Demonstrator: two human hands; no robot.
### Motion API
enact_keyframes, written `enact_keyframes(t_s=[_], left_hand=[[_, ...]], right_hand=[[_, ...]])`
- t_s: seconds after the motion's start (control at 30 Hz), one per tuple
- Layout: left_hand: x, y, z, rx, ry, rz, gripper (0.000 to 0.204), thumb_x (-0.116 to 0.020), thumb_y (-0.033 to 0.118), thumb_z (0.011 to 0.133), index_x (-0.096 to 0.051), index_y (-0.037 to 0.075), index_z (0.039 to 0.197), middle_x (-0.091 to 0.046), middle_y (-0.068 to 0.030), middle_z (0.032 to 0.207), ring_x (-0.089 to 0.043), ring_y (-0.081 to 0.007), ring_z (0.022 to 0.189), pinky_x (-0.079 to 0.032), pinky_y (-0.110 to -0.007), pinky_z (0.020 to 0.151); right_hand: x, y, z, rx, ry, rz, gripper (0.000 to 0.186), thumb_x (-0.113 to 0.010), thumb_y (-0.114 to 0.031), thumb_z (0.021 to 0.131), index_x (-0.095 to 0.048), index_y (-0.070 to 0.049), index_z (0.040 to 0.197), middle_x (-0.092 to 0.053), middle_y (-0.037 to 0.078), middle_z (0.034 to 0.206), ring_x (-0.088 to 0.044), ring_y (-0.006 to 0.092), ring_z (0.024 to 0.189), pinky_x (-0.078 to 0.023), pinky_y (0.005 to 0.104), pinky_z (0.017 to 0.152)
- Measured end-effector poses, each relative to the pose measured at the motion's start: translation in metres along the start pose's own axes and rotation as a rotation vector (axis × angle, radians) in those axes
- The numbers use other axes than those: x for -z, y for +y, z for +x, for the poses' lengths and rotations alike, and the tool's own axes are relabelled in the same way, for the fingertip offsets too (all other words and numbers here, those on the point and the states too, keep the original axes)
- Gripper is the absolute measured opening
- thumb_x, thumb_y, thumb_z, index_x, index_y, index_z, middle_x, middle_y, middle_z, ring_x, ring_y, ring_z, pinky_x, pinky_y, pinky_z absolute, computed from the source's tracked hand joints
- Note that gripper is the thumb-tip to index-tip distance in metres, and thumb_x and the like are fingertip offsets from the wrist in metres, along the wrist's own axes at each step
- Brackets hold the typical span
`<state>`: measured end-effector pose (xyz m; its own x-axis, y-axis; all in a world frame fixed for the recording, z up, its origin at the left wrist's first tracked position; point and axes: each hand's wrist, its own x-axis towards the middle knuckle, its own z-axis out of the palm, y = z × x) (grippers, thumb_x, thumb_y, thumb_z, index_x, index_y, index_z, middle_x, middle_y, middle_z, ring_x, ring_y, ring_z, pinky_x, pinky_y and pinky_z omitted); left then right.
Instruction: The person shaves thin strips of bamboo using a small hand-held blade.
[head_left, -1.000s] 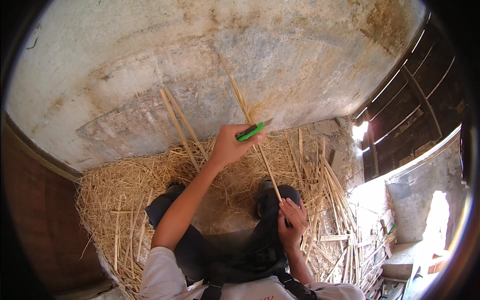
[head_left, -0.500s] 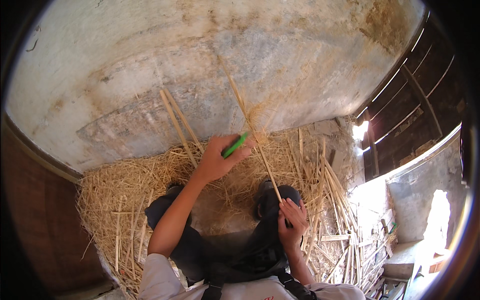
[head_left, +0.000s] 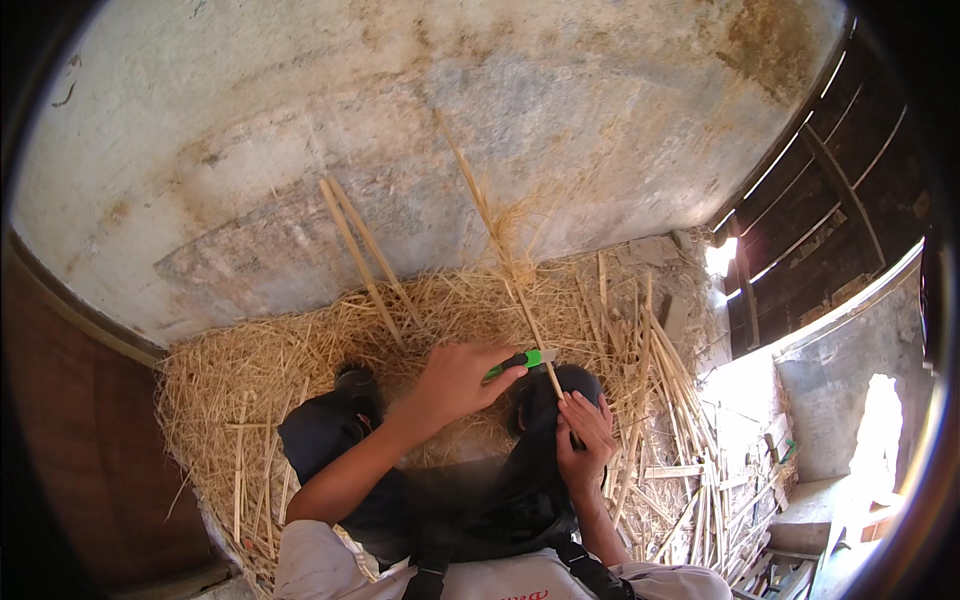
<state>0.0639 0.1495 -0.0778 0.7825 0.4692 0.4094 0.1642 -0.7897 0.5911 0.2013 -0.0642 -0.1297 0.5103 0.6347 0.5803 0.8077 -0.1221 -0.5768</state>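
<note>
My left hand (head_left: 452, 382) is closed around a green-and-black utility knife (head_left: 516, 364). Its blade, pointing right, lies across a thin bamboo-like strip (head_left: 528, 318) just above my right hand. My right hand (head_left: 586, 436) grips the strip's near end over my right knee, the fingers wrapped round it and partly hiding that end. From there the strip slants up and left, its far end against the wall. A tuft of fine curled shavings (head_left: 512, 228) clings to the strip partway along.
Two pale strips (head_left: 352, 248) lean on the stained wall (head_left: 400, 110) ahead. Straw-like shavings (head_left: 240, 370) cover the floor around my dark-trousered legs. On the right lies a pile of long strips (head_left: 672, 400), with a dark slatted panel (head_left: 815, 220) beyond.
My left hand with the knife has come down and toward me along the strip, from near the shavings tuft to close by my right hand. The right hand has stayed in place.
</note>
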Motion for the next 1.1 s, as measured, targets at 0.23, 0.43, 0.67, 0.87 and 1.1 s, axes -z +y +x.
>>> enact_keyframes(t_s=[0.23,0.43,0.67,0.87,1.1], left_hand=[[0.003,0.0,0.005,0.068,0.056,0.077,0.039,-0.074,0.044,0.098,-0.082,0.01,0.115,-0.075,-0.0135,0.079,-0.071,-0.0282,0.061,-0.054,-0.04,0.056],[0.022,-0.028,0.031,0.154,0.166,0.141,0.038,-0.073,0.047,0.099,-0.083,0.014,0.114,-0.074,-0.0117,0.074,-0.068,-0.0246,0.057,-0.052,-0.04,0.054],[-0.001,-0.011,0.003,-0.074,0.008,-0.027,0.04,-0.075,0.047,0.096,-0.083,0.013,0.115,-0.073,-0.0107,0.072,-0.068,-0.0233,0.056,-0.052,-0.039,0.054],[0.016,-0.029,0.024,0.135,0.175,0.184,0.041,-0.077,0.046,0.096,-0.083,0.01,0.115,-0.073,-0.0111,0.071,-0.068,-0.023,0.056,-0.052,-0.038,0.053],[-0.008,-0.014,0.005,-0.077,0.152,-0.064,0.043,-0.074,0.044,0.099,-0.08,0.006,0.119,-0.072,-0.012,0.069,-0.066,-0.026,0.054,-0.05,-0.039,0.051]], right_hand=[[0.001,-0.001,0.001,0.006,0.011,-0.002,0.031,-0.075,0.007,0.083,-0.083,-0.01,0.108,-0.081,0.006,0.114,-0.073,0.0224,0.121,-0.04,0.0524,0.12],[0.001,-0.001,0.001,0.008,0.013,-0.012,0.031,-0.075,0.007,0.083,-0.083,-0.01,0.107,-0.081,0.006,0.114,-0.073,0.0223,0.121,-0.041,0.0525,0.119],[0.0,0.0,0.002,0.008,0.003,-0.009,0.03,-0.075,0.007,0.083,-0.083,-0.01,0.107,-0.081,0.006,0.114,-0.073,0.0229,0.12,-0.041,0.0527,0.119],[0.0,0.0,-0.002,0.005,0.008,-0.013,0.03,-0.075,0.007,0.083,-0.083,-0.01,0.106,-0.081,0.006,0.113,-0.073,0.0227,0.12,-0.041,0.0518,0.119],[0.0,0.001,0.001,0.006,0.01,0.007,0.031,-0.075,0.007,0.083,-0.083,-0.01,0.107,-0.081,0.006,0.114,-0.073,0.0225,0.121,-0.04,0.0521,0.12]])
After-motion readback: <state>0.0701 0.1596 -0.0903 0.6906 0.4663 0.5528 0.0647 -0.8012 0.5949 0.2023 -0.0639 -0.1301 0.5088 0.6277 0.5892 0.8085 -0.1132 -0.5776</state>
